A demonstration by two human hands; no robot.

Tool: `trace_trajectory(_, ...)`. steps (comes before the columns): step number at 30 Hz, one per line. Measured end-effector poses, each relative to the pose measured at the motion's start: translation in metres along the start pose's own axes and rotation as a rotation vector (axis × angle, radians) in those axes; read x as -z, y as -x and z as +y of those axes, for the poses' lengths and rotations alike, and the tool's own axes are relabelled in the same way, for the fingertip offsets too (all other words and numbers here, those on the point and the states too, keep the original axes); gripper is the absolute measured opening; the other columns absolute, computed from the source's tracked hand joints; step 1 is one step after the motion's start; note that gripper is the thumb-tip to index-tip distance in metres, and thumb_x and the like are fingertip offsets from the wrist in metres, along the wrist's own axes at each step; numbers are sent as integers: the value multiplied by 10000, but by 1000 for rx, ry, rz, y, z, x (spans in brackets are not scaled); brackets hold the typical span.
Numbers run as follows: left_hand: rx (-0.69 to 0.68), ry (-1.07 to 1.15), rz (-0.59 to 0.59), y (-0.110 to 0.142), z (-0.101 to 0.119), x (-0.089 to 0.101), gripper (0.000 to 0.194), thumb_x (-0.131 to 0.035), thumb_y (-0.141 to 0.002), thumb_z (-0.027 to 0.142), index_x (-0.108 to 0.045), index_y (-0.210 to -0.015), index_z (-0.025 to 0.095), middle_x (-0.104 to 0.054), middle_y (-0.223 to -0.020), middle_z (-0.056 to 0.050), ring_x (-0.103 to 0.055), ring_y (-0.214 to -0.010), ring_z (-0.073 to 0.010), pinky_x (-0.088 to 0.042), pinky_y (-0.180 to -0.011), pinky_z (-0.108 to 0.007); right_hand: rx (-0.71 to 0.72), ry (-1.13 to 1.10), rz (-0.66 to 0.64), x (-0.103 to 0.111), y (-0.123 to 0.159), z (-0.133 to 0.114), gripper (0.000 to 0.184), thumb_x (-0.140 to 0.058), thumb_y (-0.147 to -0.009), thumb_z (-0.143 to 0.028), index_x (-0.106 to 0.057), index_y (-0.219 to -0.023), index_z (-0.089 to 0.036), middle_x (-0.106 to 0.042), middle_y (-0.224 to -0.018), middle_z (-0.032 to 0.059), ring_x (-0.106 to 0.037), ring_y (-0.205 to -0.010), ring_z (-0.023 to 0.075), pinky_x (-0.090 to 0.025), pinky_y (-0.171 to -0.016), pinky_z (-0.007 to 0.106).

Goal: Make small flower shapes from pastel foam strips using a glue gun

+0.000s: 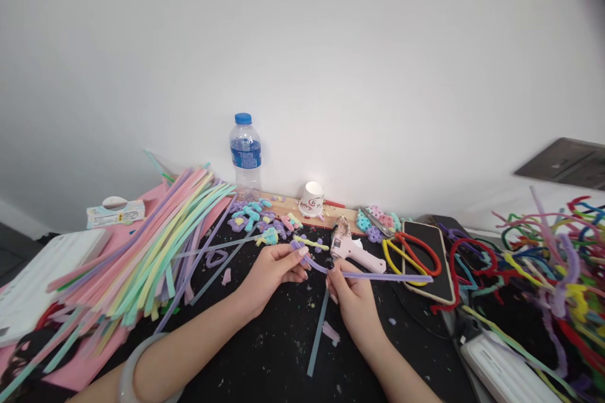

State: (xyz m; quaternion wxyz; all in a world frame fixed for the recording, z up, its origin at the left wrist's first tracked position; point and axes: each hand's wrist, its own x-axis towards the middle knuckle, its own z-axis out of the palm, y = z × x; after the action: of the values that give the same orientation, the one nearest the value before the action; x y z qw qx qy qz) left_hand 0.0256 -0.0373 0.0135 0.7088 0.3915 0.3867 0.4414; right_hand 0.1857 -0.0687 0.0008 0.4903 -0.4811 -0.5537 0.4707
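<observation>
A purple pipe cleaner (387, 276) runs between my two hands over the black table mat. My left hand (276, 267) pinches its looped end between thumb and fingers. Farther along, my right hand (348, 293) grips the stem, whose straight tail sticks out to the right. Just behind my right hand lies a pale pink glue gun (354, 253). Below the hands a translucent glue stick (317, 337) rests on the mat, its upper end hidden behind my right hand. Small twisted pipe cleaner pieces (269, 223) in purple, blue and yellow are heaped beyond my left hand.
A large bundle of pastel pipe cleaners (155, 233) spreads at left. Behind stand a water bottle (246, 157) and a paper cup (312, 199). Scissors with red and yellow handles (416, 258) overlap a phone (442, 289). Tangled coloured pipe cleaners (558, 264) and a power strip (501, 365) are at right.
</observation>
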Motion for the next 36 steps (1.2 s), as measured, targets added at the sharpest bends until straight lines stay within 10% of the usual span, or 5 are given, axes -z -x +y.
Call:
trace_trajectory(19,-35,-191,-39,1,2,1,318,-654,-745,367,-576,-582,105,-542,-526,15,-457,-438,-53,-378,-466,-170,27,153,-111,0,3,0,328,-430,-891,-355,-444,-613,-182,-353,-491,-63,-314,-456,86,-231,-446,214)
trace_trajectory(25,39,-453,-367,4,6,1,315,-650,-732,385,-563,-590,117,-551,-510,20,-460,-392,-62,-355,-403,-172,29,41,48,3,0,5,376,-453,-868,-421,-377,-578,-193,-295,-508,-70,-252,-457,79,-194,-430,216)
trace_trajectory(36,317,-403,-630,9,9,8,245,-703,-686,347,-636,-590,131,-612,-561,0,-498,-393,-63,-366,-384,-163,25,113,-197,1,4,-5,408,-423,-882,-439,-373,-566,-185,-319,-511,-57,-266,-478,83,-207,-454,221)
